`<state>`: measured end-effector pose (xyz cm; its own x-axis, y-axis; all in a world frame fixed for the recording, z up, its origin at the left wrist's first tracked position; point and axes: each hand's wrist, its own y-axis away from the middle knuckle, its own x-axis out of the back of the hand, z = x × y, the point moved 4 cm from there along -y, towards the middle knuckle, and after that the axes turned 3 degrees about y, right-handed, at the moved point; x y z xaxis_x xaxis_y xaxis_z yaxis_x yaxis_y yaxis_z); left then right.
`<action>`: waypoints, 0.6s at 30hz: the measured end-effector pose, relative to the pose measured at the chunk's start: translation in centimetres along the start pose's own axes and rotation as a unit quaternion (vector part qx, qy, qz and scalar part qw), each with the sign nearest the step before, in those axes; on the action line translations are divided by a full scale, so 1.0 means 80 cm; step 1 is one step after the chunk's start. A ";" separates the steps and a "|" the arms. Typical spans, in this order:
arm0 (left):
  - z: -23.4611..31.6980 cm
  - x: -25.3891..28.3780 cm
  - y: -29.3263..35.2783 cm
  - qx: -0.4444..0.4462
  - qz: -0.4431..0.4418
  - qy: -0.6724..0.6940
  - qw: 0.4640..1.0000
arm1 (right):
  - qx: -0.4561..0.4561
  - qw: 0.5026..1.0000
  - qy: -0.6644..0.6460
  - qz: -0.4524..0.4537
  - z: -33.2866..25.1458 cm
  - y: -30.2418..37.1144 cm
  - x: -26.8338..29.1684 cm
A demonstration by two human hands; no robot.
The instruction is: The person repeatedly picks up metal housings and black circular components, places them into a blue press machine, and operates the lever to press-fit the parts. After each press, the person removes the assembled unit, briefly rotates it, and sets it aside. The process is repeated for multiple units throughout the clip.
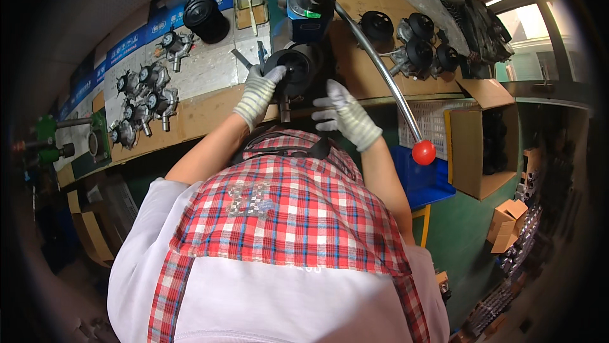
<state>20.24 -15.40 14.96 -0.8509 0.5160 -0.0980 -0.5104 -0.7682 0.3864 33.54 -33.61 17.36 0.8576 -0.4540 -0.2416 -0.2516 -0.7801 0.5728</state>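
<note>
My gloved left hand (258,92) is at a round black pulley wheel (295,69) under the press, its thumb reaching over the rim and its fingers curled at the left side. The pulley sits on a metal part with a short pipe (285,111) pointing toward me. Beside the left fingers stick up a flat grey strip and a blue-tipped tool (261,52); whether the hand holds them I cannot tell. My gloved right hand (346,113) hovers just right of the pulley, fingers apart, holding nothing. Above stands the blue press (309,23).
A long lever (386,75) with a red ball knob (424,152) slants down at the right. Several metal pump bodies (152,77) lie left, near stacked black pulleys (204,16) and a tray with a brush (252,10). Assembled pumps (420,51) stand right, above a cardboard box (466,153).
</note>
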 end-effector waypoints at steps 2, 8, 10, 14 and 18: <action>0.009 0.013 0.027 -0.056 -0.022 -0.035 0.998 | -0.010 0.999 0.009 0.049 -0.009 -0.026 -0.049; 0.036 0.061 0.082 -0.112 -0.147 -0.096 0.978 | 0.274 0.954 0.117 0.026 -0.017 -0.037 -0.076; 0.046 0.080 0.091 -0.060 -0.196 -0.010 0.979 | 0.312 0.939 0.137 0.045 -0.023 -0.009 -0.088; 0.058 0.087 0.110 0.084 -0.174 -0.027 0.981 | 0.280 0.886 0.361 0.072 -0.016 0.015 -0.098; 0.059 0.074 0.115 0.142 -0.203 0.051 0.968 | 0.511 0.770 0.382 0.020 -0.014 0.023 -0.113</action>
<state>11.10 -17.62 22.28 -0.6032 0.7022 -0.3784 -0.7622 -0.3677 0.5327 25.82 -30.48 21.49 0.7550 -0.4062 0.5148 -0.1722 -0.8803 -0.4421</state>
